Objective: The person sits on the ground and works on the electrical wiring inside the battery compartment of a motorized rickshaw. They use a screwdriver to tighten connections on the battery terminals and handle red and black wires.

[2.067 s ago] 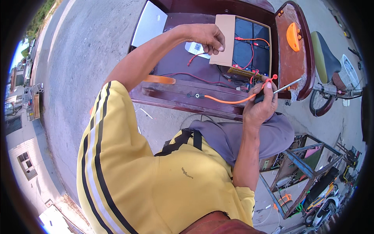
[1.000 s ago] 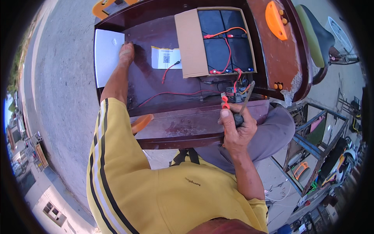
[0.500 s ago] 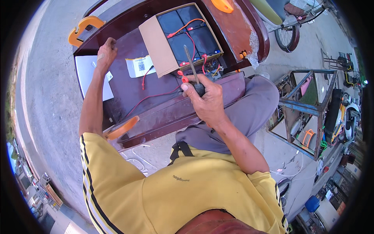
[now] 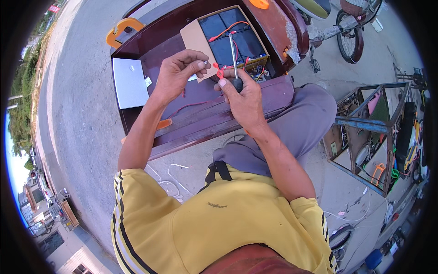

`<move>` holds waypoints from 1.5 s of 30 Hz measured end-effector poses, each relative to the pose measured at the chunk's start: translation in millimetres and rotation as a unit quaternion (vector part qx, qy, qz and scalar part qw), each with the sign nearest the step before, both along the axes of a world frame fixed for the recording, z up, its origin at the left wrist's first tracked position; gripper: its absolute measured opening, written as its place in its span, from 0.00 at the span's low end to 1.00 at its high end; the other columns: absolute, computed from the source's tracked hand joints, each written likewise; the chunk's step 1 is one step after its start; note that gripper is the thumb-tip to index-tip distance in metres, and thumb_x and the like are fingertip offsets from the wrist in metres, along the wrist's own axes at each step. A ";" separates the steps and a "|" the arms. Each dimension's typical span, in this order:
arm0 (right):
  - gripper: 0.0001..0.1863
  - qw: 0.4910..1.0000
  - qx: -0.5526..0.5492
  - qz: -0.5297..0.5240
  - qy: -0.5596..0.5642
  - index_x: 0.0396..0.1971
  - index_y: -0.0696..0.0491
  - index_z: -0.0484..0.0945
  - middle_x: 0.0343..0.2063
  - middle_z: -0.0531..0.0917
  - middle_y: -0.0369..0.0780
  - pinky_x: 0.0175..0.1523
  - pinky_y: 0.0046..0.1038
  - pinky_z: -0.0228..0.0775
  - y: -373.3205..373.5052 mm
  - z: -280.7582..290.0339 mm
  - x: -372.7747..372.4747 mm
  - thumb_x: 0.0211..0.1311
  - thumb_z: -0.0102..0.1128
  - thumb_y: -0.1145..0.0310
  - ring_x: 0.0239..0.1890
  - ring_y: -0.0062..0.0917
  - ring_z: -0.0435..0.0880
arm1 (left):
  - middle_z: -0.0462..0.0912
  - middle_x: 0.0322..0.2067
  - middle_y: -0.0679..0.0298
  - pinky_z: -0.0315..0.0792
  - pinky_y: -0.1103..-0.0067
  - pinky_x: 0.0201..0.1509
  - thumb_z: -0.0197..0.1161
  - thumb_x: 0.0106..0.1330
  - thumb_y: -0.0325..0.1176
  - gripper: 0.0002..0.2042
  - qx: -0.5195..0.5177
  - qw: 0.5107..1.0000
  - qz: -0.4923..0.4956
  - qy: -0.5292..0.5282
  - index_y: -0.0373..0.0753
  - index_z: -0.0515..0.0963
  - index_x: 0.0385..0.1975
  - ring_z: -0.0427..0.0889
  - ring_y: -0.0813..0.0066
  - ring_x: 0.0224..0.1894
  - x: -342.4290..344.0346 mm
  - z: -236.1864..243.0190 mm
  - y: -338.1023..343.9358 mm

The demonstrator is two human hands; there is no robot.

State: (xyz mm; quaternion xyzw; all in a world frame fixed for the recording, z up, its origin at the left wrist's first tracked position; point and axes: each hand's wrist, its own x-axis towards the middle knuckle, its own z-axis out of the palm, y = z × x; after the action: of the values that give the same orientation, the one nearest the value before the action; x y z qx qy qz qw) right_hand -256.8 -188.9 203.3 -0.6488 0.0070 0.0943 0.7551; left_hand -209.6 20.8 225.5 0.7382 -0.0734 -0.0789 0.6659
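My left hand [image 4: 180, 73] pinches a small metal piece, perhaps a bolt, at its fingertips above the dark red box. Close by, my right hand [image 4: 244, 98] grips a screwdriver [image 4: 234, 57] with its black handle in the palm and the shaft pointing up. A red insulated cable end [image 4: 220, 72] sticks out from between that hand's thumb and fingers. Beyond both hands, several dark batteries [image 4: 223, 39] sit in an open cardboard carton [image 4: 194, 40], with red leads lying across their tops. A red wire [image 4: 189, 106] runs over the box floor below my left hand.
The dark red box [image 4: 153, 52] has an orange handle [image 4: 117, 33] at its far left corner. A white flat box [image 4: 130, 82] lies in its left end. Loose wiring [image 4: 258, 73] shows beside the carton. A metal frame [image 4: 365, 125] and a bicycle [image 4: 349, 39] stand to the right.
My left hand has come from the box's left end to beside my right hand, now with a small metal piece. The right hand still holds the screwdriver and red cable end.
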 end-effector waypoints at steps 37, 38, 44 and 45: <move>0.08 0.992 -0.074 -0.011 -0.097 0.43 0.59 0.80 0.25 0.86 0.41 0.35 0.27 0.76 -0.7 -5.6 0.8 0.69 0.68 0.73 0.28 0.24 0.87 | 0.86 0.40 0.63 0.83 0.78 0.47 0.68 0.68 0.18 0.05 -0.042 0.998 -0.032 0.039 0.32 0.82 0.41 0.86 0.78 0.42 -12.7 -10.1 -19.1; 0.09 0.993 -0.072 -0.010 -0.097 0.43 0.60 0.81 0.25 0.87 0.39 0.35 0.25 0.76 -1.4 -3.9 0.7 0.69 0.69 0.72 0.29 0.19 0.85 | 0.86 0.40 0.62 0.83 0.78 0.46 0.68 0.69 0.18 0.05 -0.062 0.996 -0.026 0.054 0.32 0.82 0.41 0.86 0.78 0.42 -11.8 -9.3 -19.9; 0.10 0.995 -0.057 -0.015 -0.081 0.44 0.60 0.82 0.26 0.87 0.38 0.36 0.23 0.77 -3.0 -4.2 3.0 0.70 0.69 0.71 0.30 0.15 0.84 | 0.86 0.40 0.61 0.82 0.78 0.44 0.68 0.69 0.19 0.06 -0.065 0.996 -0.033 0.049 0.32 0.80 0.43 0.86 0.78 0.42 -9.4 -16.2 -18.1; 0.10 0.997 -0.041 -0.015 -0.065 0.44 0.60 0.82 0.26 0.87 0.38 0.36 0.23 0.77 -3.6 -3.3 3.3 0.70 0.69 0.71 0.30 0.15 0.84 | 0.86 0.40 0.61 0.82 0.78 0.44 0.68 0.69 0.19 0.07 -0.052 0.997 -0.037 0.038 0.32 0.80 0.43 0.86 0.78 0.42 -10.3 -15.7 -19.3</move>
State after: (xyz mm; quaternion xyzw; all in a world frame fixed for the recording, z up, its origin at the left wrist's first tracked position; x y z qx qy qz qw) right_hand -253.5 -192.5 199.9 -0.6840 -0.0287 0.0398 0.7279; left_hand -219.9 1.4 209.9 0.6958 -0.0793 -0.1279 0.7023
